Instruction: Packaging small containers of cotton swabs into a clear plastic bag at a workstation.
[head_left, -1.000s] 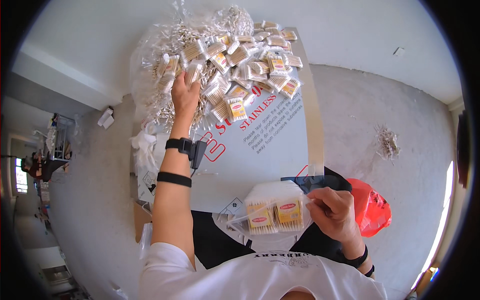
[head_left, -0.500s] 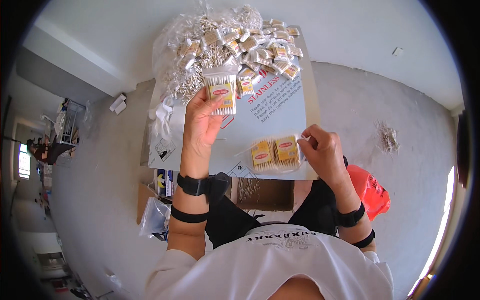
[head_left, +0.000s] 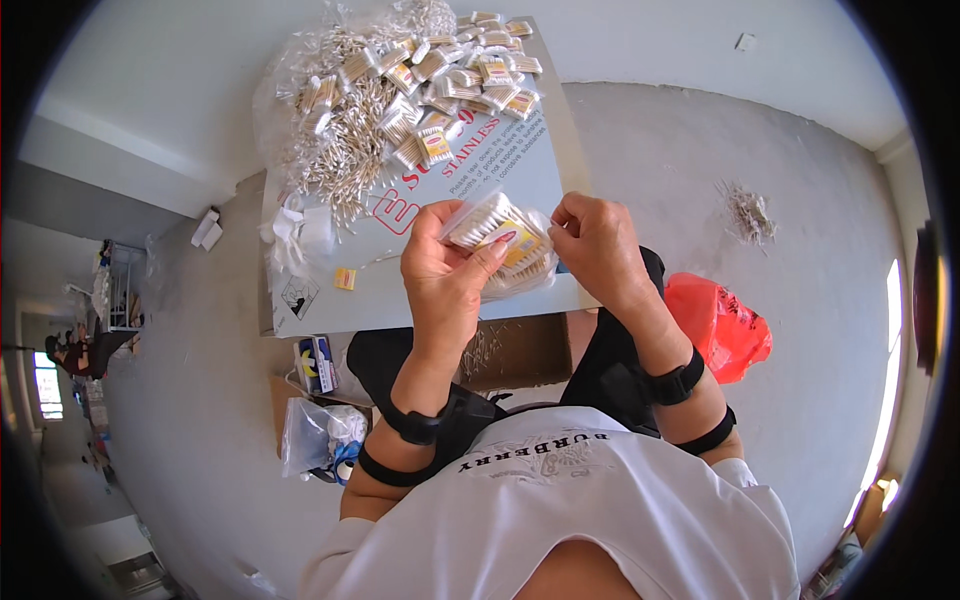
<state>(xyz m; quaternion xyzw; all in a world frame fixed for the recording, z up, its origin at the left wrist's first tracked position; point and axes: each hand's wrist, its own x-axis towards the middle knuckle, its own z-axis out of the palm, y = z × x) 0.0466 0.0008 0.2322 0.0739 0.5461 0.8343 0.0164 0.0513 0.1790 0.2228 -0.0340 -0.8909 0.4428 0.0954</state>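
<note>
Two pinches: left hand (head_left: pixel 445 275) on one swab packet (head_left: pixel 492 222), right hand (head_left: pixel 605 250) on one bag (head_left: pixel 535 280).

Grey table (head_left: pixel 365 305) under loose cotton swabs (head_left: pixel 350 150), clear swab packets (head_left: pixel 434 143), small yellow card (head_left: pixel 345 278).

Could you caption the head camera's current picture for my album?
Left hand holding a packet of cotton swabs at a clear bag, right hand pinching the bag's edge, over a swab-strewn table.
</note>
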